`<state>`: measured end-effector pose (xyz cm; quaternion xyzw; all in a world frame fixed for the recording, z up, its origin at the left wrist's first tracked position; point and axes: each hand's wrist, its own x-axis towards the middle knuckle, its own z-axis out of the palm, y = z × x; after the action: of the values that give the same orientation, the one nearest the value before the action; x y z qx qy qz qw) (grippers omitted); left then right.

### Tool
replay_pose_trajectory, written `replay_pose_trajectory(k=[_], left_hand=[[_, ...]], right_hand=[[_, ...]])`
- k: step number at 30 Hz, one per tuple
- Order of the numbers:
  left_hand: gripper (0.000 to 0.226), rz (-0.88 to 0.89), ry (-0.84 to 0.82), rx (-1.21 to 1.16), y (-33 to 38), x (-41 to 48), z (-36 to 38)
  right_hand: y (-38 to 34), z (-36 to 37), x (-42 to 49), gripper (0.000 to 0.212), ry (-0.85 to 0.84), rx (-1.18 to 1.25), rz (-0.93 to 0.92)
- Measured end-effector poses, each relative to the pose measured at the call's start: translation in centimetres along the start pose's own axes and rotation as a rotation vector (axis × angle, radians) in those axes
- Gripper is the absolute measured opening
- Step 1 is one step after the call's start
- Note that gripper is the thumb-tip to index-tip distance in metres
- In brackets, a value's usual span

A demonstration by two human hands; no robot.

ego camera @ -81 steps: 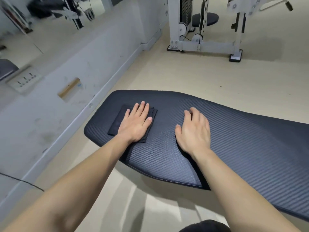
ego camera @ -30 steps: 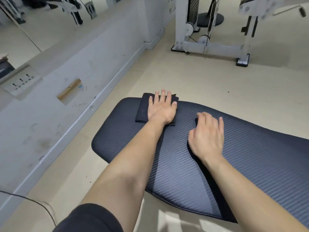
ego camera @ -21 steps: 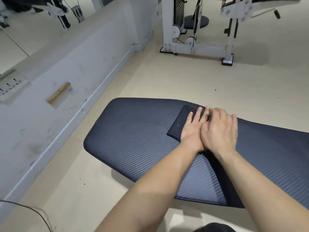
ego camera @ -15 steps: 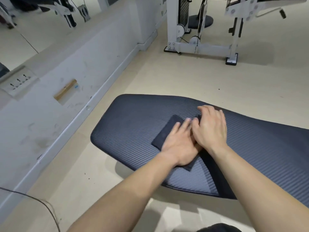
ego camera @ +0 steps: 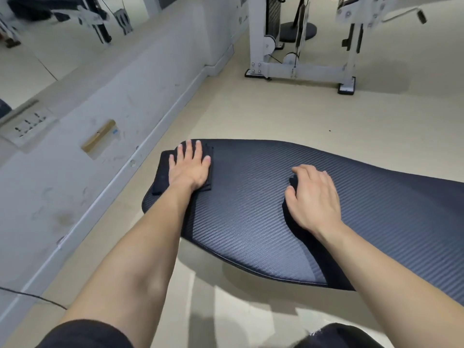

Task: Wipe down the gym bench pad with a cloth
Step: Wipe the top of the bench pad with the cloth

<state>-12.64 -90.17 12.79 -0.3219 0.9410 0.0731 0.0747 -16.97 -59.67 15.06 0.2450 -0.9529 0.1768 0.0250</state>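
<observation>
A dark blue ribbed bench pad (ego camera: 251, 209) stretches from the centre to the right edge of the head view. A folded dark cloth (ego camera: 162, 173) lies at the pad's far left end, partly over its rim. My left hand (ego camera: 189, 167) presses flat on the cloth with straight, spread fingers. My right hand (ego camera: 313, 197) rests on the middle of the pad, fingers slightly bent, holding nothing.
A white wall with a baseboard (ego camera: 108, 182) runs along the left, close to the pad's end. A white weight machine frame (ego camera: 301, 69) stands on the beige floor behind. A black cable (ego camera: 32, 297) lies on the floor at the lower left.
My left hand has slid the cloth from beside my right hand out to the pad's far left end. My right hand has stayed on the pad's middle.
</observation>
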Motion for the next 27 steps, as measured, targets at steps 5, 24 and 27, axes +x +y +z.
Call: replay_pose_trajectory(k=[5,24,27], left_hand=[[0.064,0.180,-0.020,0.008,8.5,-3.1,1.2],[0.066,0.151,-0.002,-0.003,7.7,-14.2,3.6],[0.066,0.022,0.009,-0.026,9.8,-14.1,3.6]], right_hand=[[2.8,-0.9,-0.4,0.048,0.048,0.005,0.091],[0.9,-1.2,-4.1,0.049,0.004,0.064,-0.047],[2.0,-1.9,-5.5,0.047,0.018,0.089,-0.011]])
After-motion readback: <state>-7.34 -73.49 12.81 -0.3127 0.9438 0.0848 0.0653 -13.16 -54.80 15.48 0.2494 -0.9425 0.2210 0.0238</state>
